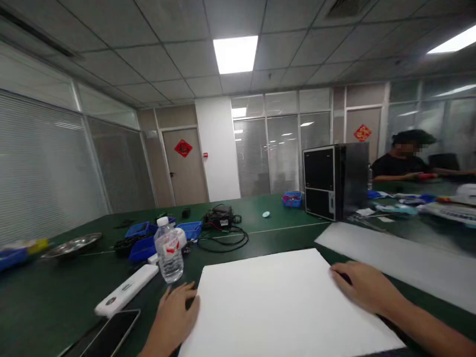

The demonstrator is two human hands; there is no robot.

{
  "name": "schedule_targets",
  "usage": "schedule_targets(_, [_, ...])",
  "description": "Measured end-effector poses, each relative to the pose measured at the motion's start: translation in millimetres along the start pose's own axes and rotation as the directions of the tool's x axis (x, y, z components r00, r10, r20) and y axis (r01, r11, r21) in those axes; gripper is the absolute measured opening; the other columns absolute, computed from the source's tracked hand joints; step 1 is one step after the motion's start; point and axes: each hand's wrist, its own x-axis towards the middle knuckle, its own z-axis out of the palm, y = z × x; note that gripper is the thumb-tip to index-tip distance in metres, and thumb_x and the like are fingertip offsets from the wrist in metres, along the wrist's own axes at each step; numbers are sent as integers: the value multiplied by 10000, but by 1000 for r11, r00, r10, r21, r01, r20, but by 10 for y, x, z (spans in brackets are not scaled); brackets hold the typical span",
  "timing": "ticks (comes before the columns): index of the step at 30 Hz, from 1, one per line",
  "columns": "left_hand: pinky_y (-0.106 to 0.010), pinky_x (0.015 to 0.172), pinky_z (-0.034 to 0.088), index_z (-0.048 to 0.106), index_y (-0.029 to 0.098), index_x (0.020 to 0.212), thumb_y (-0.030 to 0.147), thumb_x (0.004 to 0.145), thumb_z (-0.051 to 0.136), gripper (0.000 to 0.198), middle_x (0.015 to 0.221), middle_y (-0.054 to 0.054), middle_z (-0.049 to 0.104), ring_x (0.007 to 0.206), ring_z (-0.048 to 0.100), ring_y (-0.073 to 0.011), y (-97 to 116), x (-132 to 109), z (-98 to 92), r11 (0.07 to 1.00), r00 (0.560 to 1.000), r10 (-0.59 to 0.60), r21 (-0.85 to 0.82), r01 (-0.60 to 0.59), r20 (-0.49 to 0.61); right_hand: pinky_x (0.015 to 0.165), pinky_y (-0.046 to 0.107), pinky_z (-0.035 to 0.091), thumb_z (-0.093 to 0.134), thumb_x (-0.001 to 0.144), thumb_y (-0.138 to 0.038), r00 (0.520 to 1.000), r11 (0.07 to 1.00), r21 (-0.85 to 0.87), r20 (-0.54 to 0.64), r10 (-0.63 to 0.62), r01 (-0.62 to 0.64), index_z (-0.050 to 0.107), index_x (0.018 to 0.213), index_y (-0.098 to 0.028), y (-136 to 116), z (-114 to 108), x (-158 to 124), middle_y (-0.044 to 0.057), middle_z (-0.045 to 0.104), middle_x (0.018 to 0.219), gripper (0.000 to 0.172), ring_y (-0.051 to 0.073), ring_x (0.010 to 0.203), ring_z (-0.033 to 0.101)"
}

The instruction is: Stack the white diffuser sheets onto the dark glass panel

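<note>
A large white sheet, apparently paper or thin board, lies flat on the green table in front of me. My left hand rests at its left edge, fingers stretched out and apart. At the right edge lies my right hand, its fingertips touching the sheet's border and a gap showing between thumb and fingers. Neither hand has anything lifted. Just beyond my left hand stands a clear plastic water bottle with a white cap. A long white box and a dark-screened phone lie to its left.
Blue baskets, a black adapter with coiled cable and a metal dish occupy the table's left and back. A black computer case stands back right. Another white sheet lies rightward; a person sits beyond.
</note>
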Motion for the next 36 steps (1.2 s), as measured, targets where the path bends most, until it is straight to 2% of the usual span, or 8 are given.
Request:
schedule_targets(4, [-611, 1212, 222, 677, 246, 1319, 319, 949, 435, 448, 1471, -77, 595, 1423, 484, -283, 21, -19, 10, 999, 1000, -2, 38, 3, -23, 904, 406, 537, 360, 983, -510, 1000, 1000, -7, -26, 6, -6, 732, 1165, -304, 199, -65, 52, 42, 748, 1148, 463, 257, 1011, 699])
schedule_targets(9, [-607, 1219, 229, 653, 193, 1349, 330, 934, 452, 481, 1484, -103, 576, 1427, 476, -300, 14, 7, 63, 1000, 997, -15, 4, 16, -72, 1139, 577, 362, 506, 869, -494, 978, 983, -89, -144, 149, -163, 645, 1337, -179, 830, -82, 43, 154, 590, 1418, 581, 385, 1350, 498])
schedule_targets(12, [-583, 1213, 282, 613, 206, 1394, 362, 925, 467, 515, 1509, -88, 547, 1434, 467, -296, -9, 11, 100, 991, 994, 62, -110, -72, -93, 991, 602, 474, 461, 892, -550, 952, 951, -101, -128, 278, -291, 684, 1276, -108, 1136, -76, -36, 251, 607, 1356, 627, 444, 1221, 593])
schedule_targets(15, [-558, 1207, 317, 666, 235, 1339, 421, 927, 462, 496, 1510, -72, 546, 1418, 487, -302, -31, 1, 111, 972, 985, 118, -190, -141, -127, 821, 535, 539, 415, 925, -588, 939, 934, -106, -80, 333, -341, 745, 1158, -135, 1220, -79, -74, 235, 709, 1171, 607, 401, 1014, 696])
schedule_targets(23, [-536, 1168, 396, 731, 199, 1253, 472, 911, 429, 532, 1451, -104, 606, 1345, 571, -319, -52, -9, 83, 948, 985, 69, -296, -113, -156, 653, 461, 486, 284, 977, -446, 950, 932, -193, -115, 290, -308, 704, 982, -163, 741, -204, 12, 178, 736, 857, 506, 342, 747, 693])
schedule_targets(28, [-524, 1167, 401, 761, 206, 1201, 444, 850, 527, 484, 1406, -106, 644, 1309, 604, -320, -72, -7, 134, 909, 982, 53, -398, -122, -180, 771, 391, 500, 380, 984, -447, 999, 991, -128, -48, 19, -25, 694, 1104, -274, 40, -334, -45, 66, 749, 1014, 378, 244, 856, 694])
schedule_targets(32, [-497, 1162, 415, 777, 216, 1169, 447, 850, 535, 462, 1383, -94, 666, 1295, 616, -307, -79, -9, 145, 897, 984, 45, -427, -117, -175, 849, 343, 518, 411, 1000, -465, 951, 947, 108, 35, -309, 303, 720, 1052, -302, -399, -396, -145, 39, 741, 1043, 353, 192, 905, 685])
schedule_targets(36, [-498, 1163, 413, 788, 221, 1141, 437, 849, 539, 440, 1379, -97, 670, 1288, 621, -307, -65, -7, 133, 897, 985, 44, -426, -114, -170, 914, 405, 546, 423, 989, -538, 971, 965, 118, 22, -238, 234, 733, 1113, -287, -370, -339, -128, 69, 734, 1126, 418, 234, 994, 688])
